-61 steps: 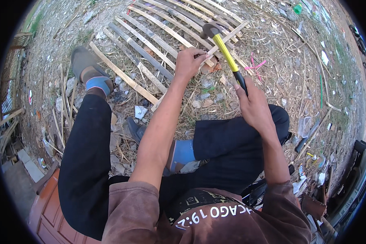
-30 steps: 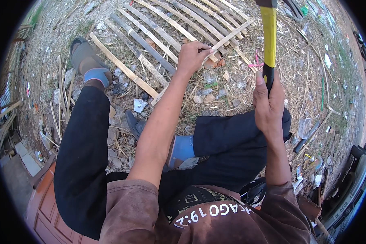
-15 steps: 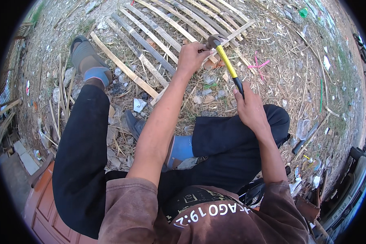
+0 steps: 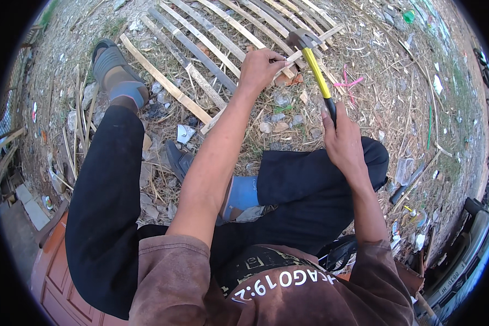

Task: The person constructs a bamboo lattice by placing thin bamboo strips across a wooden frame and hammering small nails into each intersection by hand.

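My right hand (image 4: pixel 343 142) is wrapped around the black grip of a claw hammer (image 4: pixel 318 73) with a yellow handle. The hammer's metal head is just right of my left hand, over the strips. Several bamboo strips (image 4: pixel 171 81) lie side by side on the ground, with a thin cross strip (image 4: pixel 331 32) running diagonally over their near ends. My left hand (image 4: pixel 259 71) is closed at that cross strip, thumb and fingertips pinched together beside it. Whatever sits between those fingertips is too small to make out.
Dry straw and litter cover the ground around my legs. A pink ribbon (image 4: pixel 348 84) lies right of the strips. A dark-handled blade (image 4: pixel 408 183) rests farther right. A reddish-brown panel (image 4: pixel 73 266) is at lower left, and a vehicle (image 4: pixel 462 261) stands at lower right.
The hammer has shifted up and to the right, away from my left fingertips, and my right hand has moved slightly right and nearer to me. My left hand stays at the cross strip.
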### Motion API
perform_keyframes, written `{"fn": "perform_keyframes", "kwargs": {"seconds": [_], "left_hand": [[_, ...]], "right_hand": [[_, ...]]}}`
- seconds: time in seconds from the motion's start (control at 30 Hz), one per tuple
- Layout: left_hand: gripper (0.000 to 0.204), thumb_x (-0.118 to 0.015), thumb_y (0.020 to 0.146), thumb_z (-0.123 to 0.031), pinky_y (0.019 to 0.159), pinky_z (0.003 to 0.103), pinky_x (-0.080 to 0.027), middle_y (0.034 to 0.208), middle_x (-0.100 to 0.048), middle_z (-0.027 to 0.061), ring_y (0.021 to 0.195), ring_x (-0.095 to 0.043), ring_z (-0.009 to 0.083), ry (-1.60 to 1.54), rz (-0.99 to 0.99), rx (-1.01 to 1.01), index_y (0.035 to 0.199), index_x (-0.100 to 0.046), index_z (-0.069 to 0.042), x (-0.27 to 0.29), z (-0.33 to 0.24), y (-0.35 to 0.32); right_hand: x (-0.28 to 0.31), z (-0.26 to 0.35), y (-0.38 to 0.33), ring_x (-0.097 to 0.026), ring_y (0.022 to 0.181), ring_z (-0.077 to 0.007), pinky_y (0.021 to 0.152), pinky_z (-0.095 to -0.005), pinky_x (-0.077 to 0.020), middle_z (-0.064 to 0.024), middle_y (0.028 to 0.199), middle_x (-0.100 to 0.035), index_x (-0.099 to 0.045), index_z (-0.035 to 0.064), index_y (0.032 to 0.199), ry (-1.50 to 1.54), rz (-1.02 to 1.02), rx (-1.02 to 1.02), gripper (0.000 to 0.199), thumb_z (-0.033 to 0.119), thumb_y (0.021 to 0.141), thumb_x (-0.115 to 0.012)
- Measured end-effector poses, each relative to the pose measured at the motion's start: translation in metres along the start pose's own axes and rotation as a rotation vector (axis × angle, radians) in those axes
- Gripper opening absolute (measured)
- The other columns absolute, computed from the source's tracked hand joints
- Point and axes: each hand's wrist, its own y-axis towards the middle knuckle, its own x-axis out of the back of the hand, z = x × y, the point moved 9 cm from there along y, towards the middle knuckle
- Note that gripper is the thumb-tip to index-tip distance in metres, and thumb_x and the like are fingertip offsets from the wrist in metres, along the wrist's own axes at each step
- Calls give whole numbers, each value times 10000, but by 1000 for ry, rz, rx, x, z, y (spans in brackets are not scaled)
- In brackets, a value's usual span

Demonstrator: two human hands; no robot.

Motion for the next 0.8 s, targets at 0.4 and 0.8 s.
{"fn": "perform_keyframes", "kwargs": {"seconds": [0.4,0.8], "left_hand": [[266,-841,787,-259,671,333,-508,804,-733,111,699,-666,201,-28,-44,-41,958,-797,-60,-1,-1,-5],[265,-840,792,-264,660,329,-500,789,-729,102,678,-647,184,-27,-35,-56,956,-798,-59,0,-7,-2]], "right_hand": [[-13,-3,4,-576,582,-473,540,-526,-397,-250,609,-554,-480,23,1047,-48,46,18,217,222,1024,-564],[7,5,5,-564,556,-445,527,-476,-407,-215,598,-548,-486,14,1073,-65,-58,19,220,220,1031,-555]]}}
